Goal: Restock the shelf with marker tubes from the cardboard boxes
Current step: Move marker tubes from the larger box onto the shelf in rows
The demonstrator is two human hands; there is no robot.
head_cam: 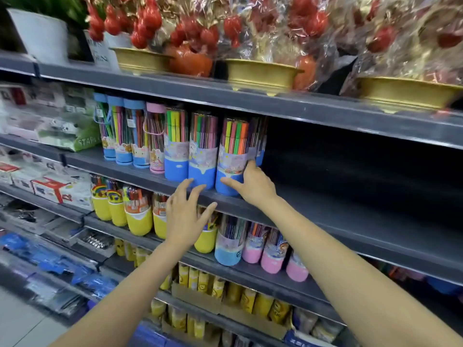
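From the head camera, I faced a grey metal shelf (325, 204) whose right part lay dark, with marker tubes standing in a row along its left part. My right hand (253, 185) was at the rightmost tube (231, 156), a clear cylinder of coloured markers with a blue base, standing upright at the shelf's front edge. My thumb lay against the front of its blue base and my fingers (250, 165) curled round its right side, so I had that tube in my grip. Just to its left stood two more blue-based tubes (203, 151), touching one another, and further left a pink-lidded tube (155, 136) and several blue-lidded ones (120, 128).

My left hand (185, 214) hovered lower, in front of the shelf edge, its fingers spread and nearly straight, holding nothing; the fingertips reached up toward the base of the middle blue tube, though I could not tell whether they touched it.

On the shelf below stood yellow-based tubes (139, 219) to the left, then a light blue one (229, 242) and pink-based ones (273, 251) to the right. The top shelf carried gold bowls (260, 71) of red ornaments wrapped in clear film. Packets of stationery (50, 121) filled the bay to the left.
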